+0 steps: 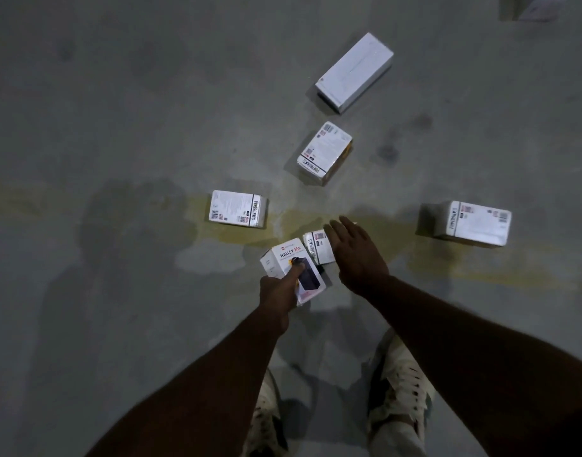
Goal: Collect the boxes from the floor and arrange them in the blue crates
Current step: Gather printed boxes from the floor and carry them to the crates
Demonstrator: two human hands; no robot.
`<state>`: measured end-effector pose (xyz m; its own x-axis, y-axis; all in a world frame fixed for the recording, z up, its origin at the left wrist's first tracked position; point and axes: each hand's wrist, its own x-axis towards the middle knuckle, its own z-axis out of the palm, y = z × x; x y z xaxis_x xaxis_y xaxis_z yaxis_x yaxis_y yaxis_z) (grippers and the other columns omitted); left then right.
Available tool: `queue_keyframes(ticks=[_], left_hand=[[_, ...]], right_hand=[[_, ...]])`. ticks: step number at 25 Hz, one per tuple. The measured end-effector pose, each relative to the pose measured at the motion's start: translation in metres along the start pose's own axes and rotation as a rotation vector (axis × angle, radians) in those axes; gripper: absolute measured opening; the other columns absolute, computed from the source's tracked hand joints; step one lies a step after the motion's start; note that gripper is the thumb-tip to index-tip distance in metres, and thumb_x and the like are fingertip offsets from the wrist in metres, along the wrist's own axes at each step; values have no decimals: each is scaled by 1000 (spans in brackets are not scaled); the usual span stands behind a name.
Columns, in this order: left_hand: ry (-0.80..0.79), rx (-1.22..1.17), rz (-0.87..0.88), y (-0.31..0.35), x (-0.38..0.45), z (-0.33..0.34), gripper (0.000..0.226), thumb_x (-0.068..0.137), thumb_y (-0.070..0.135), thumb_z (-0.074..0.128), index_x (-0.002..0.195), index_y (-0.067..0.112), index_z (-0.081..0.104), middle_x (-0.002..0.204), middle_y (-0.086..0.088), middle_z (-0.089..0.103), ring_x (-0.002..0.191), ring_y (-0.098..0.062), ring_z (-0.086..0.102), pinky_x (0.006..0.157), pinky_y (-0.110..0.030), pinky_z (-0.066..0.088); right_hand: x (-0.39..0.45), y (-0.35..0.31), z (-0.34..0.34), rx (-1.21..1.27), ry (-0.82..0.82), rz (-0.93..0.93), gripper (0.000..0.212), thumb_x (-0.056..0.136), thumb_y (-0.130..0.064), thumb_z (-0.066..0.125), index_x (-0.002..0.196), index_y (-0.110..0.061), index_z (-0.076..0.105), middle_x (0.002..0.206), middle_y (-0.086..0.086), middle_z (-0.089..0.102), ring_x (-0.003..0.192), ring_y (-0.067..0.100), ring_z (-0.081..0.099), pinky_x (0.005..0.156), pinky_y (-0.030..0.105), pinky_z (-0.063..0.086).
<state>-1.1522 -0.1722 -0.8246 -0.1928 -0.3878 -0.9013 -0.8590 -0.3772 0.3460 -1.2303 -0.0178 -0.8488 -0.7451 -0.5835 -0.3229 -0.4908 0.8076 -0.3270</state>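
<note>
So the left hand [278,293] has its fingers curled round a white box marked HALLEY 20X [294,270], thumb laid across the printed top, holding it up off the grey concrete floor [118,127]. Just beside it, touching or nearly so, a second small white box [319,247] sits partly hidden under the right hand [355,255]. That hand hovers over it with fingers straight and spread, holding nothing; can't tell if it actually touches the box.

Rest of the boxes are scattered on the floor further out: one lying flat to the left [238,209], one tilted up ahead [325,153] with labels and barcodes on top, a longer plain white one [353,72] beyond that, and another labelled one well off to the right [467,223]. There's a bit of one more pale box [533,6] cut off at the top right corner.

A faded yellow stripe [365,225] runs across the floor under the hands. Down at the bottom you can see two pale sneakers [401,384] with dark splotches.
</note>
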Motion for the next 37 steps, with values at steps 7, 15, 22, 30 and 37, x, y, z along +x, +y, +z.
queue_keyframes(ticks=[7, 15, 22, 30, 37], left_hand=[[-51, -12, 9, -6, 2, -11, 45, 84, 31, 79, 124, 15, 64, 117, -11, 71, 105, -28, 69, 47, -25, 51], [-192, -100, 141, 61, -117, -21, 59, 78, 44, 81, 127, 22, 57, 116, -5, 72, 104, -25, 71, 66, -32, 56], [-351, 5, 256, 137, -273, -67, 48, 79, 49, 78, 120, 28, 67, 112, -1, 76, 101, -23, 73, 86, -48, 61], [-652, 105, 309, 190, -465, -141, 41, 87, 48, 71, 123, 29, 66, 117, -6, 75, 104, -30, 73, 88, -54, 59], [-708, 244, 430, 195, -598, -166, 42, 86, 32, 77, 124, 22, 61, 120, -10, 72, 103, -31, 73, 80, -53, 61]], right_hand=[[2, -7, 5, 35, -31, 308, 85, 65, -47, 78, 134, -9, 47, 124, 11, 53, 116, 33, 48, 95, 45, 37], [-55, -64, -146, 840, 205, 737, 81, 63, -45, 88, 122, -9, 46, 115, 7, 41, 111, 26, 50, 93, 34, 43], [-124, -121, -292, 1192, 505, 827, 54, 75, -48, 80, 106, -15, 51, 98, 1, 64, 93, 19, 63, 80, 36, 53], [-231, -204, -454, 1394, 674, 870, 49, 81, -42, 77, 107, -14, 46, 99, 3, 65, 91, 18, 67, 83, 42, 57], [-329, -260, -551, 1438, 891, 840, 45, 85, -38, 73, 108, -17, 41, 102, 1, 61, 88, 13, 63, 78, 33, 52]])
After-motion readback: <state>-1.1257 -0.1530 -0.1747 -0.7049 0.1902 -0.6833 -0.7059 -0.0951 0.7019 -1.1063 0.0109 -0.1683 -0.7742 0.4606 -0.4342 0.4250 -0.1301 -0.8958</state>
